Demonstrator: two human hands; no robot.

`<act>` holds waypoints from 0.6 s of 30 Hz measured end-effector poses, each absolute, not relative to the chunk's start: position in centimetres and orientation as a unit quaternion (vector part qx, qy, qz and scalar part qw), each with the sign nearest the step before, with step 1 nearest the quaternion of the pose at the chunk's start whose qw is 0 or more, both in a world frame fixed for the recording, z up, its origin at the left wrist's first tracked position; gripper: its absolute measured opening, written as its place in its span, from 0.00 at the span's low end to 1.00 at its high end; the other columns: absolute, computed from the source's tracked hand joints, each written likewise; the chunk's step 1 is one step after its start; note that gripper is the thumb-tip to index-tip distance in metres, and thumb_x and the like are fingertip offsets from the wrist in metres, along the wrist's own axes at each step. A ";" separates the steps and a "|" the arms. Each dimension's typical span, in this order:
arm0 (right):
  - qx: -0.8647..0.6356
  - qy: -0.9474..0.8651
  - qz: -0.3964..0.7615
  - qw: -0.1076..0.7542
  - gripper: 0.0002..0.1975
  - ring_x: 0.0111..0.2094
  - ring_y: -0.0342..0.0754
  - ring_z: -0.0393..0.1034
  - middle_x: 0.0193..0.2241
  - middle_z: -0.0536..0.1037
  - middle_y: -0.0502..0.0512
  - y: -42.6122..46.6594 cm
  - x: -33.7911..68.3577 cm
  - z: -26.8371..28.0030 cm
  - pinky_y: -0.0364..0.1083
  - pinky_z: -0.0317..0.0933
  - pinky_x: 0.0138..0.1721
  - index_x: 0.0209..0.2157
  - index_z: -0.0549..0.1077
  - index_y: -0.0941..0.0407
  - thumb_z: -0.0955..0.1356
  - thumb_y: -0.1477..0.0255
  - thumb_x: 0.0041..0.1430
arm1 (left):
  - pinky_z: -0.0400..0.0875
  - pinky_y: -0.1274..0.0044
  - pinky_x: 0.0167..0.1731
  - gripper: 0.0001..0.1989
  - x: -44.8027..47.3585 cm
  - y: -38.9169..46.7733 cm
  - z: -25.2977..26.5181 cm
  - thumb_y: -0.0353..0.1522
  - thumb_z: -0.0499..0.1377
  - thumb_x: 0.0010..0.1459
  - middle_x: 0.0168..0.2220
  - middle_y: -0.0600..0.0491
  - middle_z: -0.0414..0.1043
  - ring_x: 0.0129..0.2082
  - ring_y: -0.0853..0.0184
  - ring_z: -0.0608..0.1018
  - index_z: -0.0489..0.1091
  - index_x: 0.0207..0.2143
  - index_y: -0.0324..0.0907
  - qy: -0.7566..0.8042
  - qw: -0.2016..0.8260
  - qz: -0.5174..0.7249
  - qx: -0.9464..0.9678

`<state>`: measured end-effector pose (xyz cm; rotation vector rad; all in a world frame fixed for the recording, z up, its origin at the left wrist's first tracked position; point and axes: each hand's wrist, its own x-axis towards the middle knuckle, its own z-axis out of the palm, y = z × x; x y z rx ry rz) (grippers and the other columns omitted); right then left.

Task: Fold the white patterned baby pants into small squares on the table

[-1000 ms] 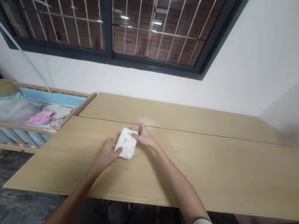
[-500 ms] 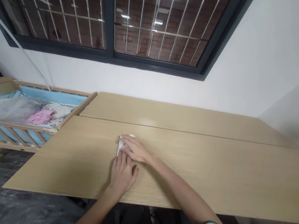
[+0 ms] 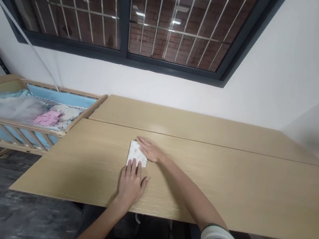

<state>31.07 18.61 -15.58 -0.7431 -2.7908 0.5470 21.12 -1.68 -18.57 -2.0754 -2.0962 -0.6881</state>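
On the wooden tabletop lies a small folded white cloth, roughly square, with a faint printed pattern; its exact kind is hard to make out. My left hand rests flat, its fingertips pressing the cloth's near edge and its thumb spread to the right. Stretched across the upper right edge of the cloth is my right hand, fingers extended and palm down. Neither hand grips it. Part of the cloth's right side is hidden under the right fingers.
The tabletop has a long seam, with a second panel behind it against the white wall. To the left stands a wooden crib holding blue bedding and a pink cloth. A barred window is above.
My right hand has shifted right and slightly up, off the middle of the cloth, so more of its white surface shows. My left hand stays at the near edge. The view has tilted slightly.
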 end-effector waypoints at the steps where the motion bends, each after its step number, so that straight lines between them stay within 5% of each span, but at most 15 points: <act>1: -0.258 -0.941 0.191 0.110 0.31 0.72 0.51 0.40 0.72 0.49 0.56 18.7 31.0 -15.9 0.55 0.35 0.72 0.72 0.51 0.54 0.52 0.56 0.74 | 0.60 0.54 0.60 0.31 20.9 -1.6 -18.5 0.45 0.50 0.67 0.68 0.34 0.56 0.67 0.43 0.58 0.60 0.66 0.35 -0.689 0.050 -0.230 -0.685; 7: -0.347 -0.867 0.208 0.292 0.41 0.68 0.60 0.52 0.67 0.58 0.71 18.0 32.0 -17.9 0.59 0.51 0.66 0.70 0.51 0.59 0.65 0.53 0.65 | 0.66 0.64 0.55 0.18 16.2 0.5 -17.1 0.41 0.49 0.69 0.53 0.42 0.74 0.54 0.55 0.74 0.72 0.51 0.42 -0.731 -0.041 -0.259 -0.630; 12: -0.384 -0.832 0.240 0.320 0.20 0.54 0.55 0.66 0.48 0.72 0.62 17.3 31.7 -17.7 0.55 0.59 0.58 0.50 0.73 0.57 0.72 0.65 0.58 | 0.67 0.61 0.49 0.20 13.9 3.4 -16.4 0.44 0.52 0.66 0.46 0.35 0.74 0.50 0.47 0.75 0.70 0.47 0.36 -0.777 -0.063 -0.246 -0.577; 18: -0.426 -0.810 0.249 0.316 0.11 0.48 0.53 0.66 0.41 0.72 0.58 14.0 29.2 -16.0 0.53 0.60 0.53 0.40 0.75 0.58 0.72 0.73 0.54 | 0.70 0.73 0.40 0.07 13.8 2.9 -15.1 0.36 0.54 0.64 0.35 0.49 0.76 0.39 0.62 0.78 0.68 0.36 0.43 -0.738 -0.145 -0.268 -0.603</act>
